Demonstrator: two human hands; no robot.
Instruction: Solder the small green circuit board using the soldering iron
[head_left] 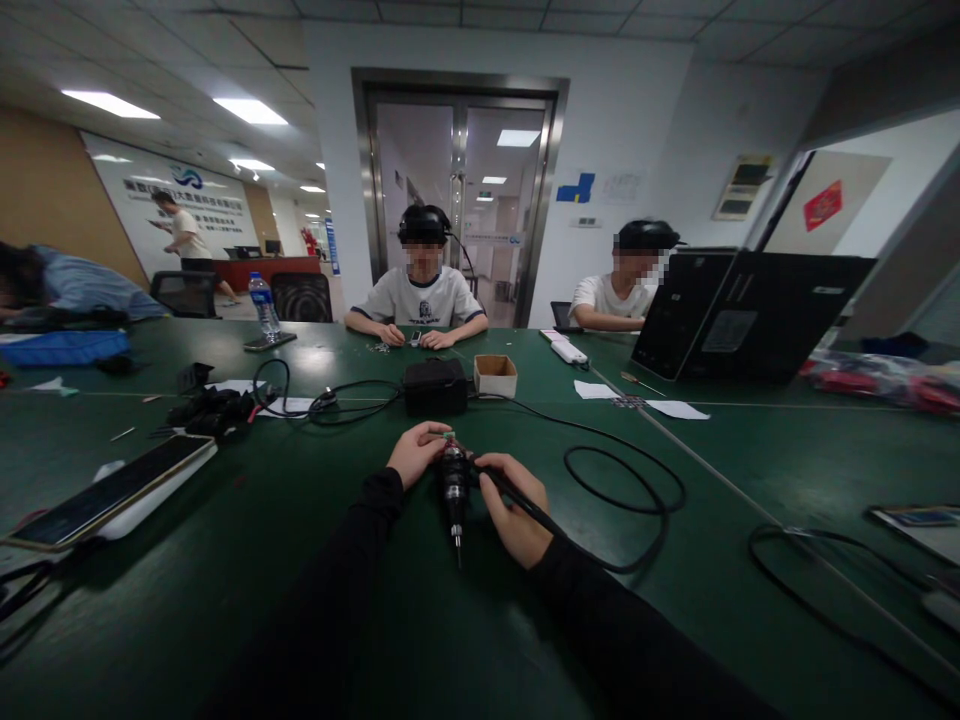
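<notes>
On the desk (480, 650), the black screwdriver (454, 480) lies between the two hands, well in from the near edge. Its long axis runs nearly straight from far edge to near edge, thin metal tip toward the wearer, thick end away. The left hand (417, 456) is at the thick end, thumb and fingers nearly together beside a small green piece (450, 436); whether they pinch it, I cannot tell. The right hand (520, 508) is just right of the thick end, half curled, with a black cable (525, 500) crossing it; its grip is unclear. Both hands are near that end, neither at the tip
</notes>
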